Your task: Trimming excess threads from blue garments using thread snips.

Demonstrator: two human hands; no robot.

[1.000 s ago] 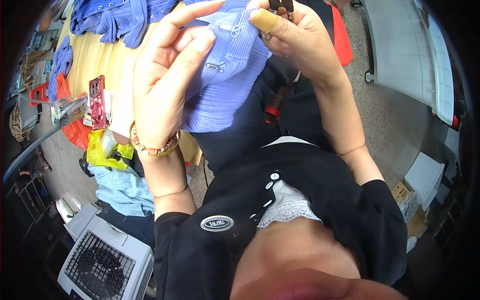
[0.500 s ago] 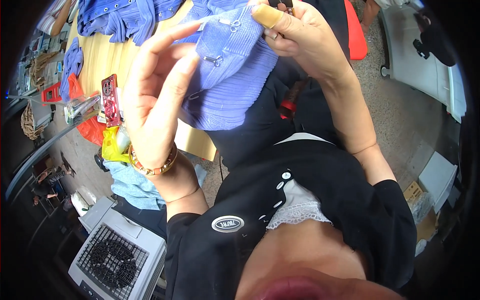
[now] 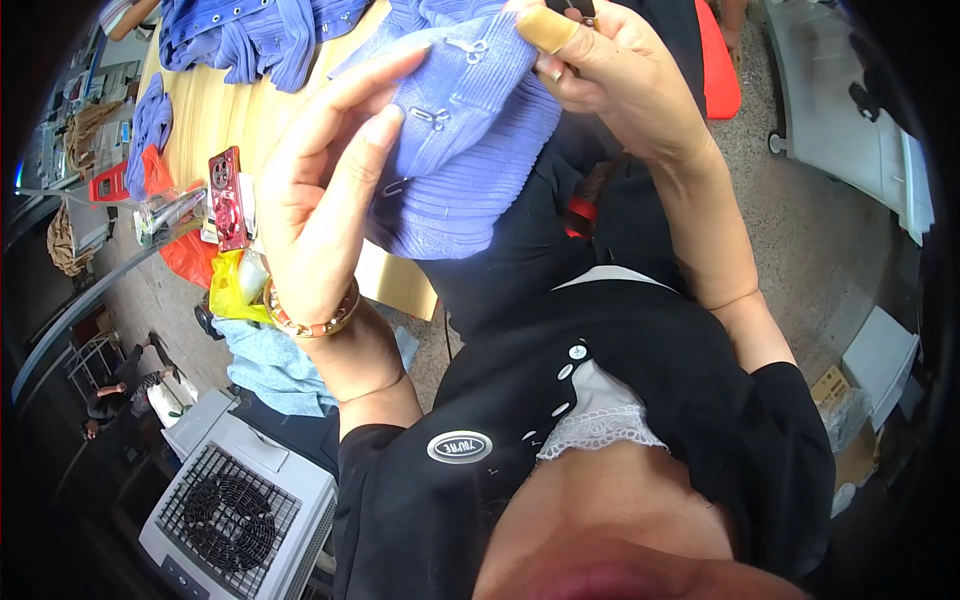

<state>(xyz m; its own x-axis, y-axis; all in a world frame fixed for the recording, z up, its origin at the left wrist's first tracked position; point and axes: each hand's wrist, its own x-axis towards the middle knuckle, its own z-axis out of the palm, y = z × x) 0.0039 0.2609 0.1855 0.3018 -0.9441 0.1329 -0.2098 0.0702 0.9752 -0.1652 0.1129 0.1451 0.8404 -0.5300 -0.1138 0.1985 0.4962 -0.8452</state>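
Note:
A blue-violet ribbed knit garment (image 3: 460,200) hangs between my hands, with several small metal hook fasteners (image 3: 430,119) along its raised band. My left hand (image 3: 320,190) grips the band's left edge between thumb and fingers. At the band's upper right corner, my right hand (image 3: 610,75) pinches the cloth. A yellowish cover (image 3: 546,30) wraps the right thumb. A dark object with a metal part (image 3: 580,10) shows within the right hand at the top edge; its kind is hidden.
More blue knit garments (image 3: 250,40) lie on the wooden table (image 3: 215,110). A red phone (image 3: 228,195), a yellow plastic bag (image 3: 235,285) and light blue cloth (image 3: 270,365) are left of me. A grey fan unit (image 3: 240,510) stands lower left; a white wheeled cart (image 3: 840,110) stands right.
My left fingertips have shifted slightly rightward over the band's edge. Both hands still hold the garment, which stays nearly in place. The whole view has shifted a little.

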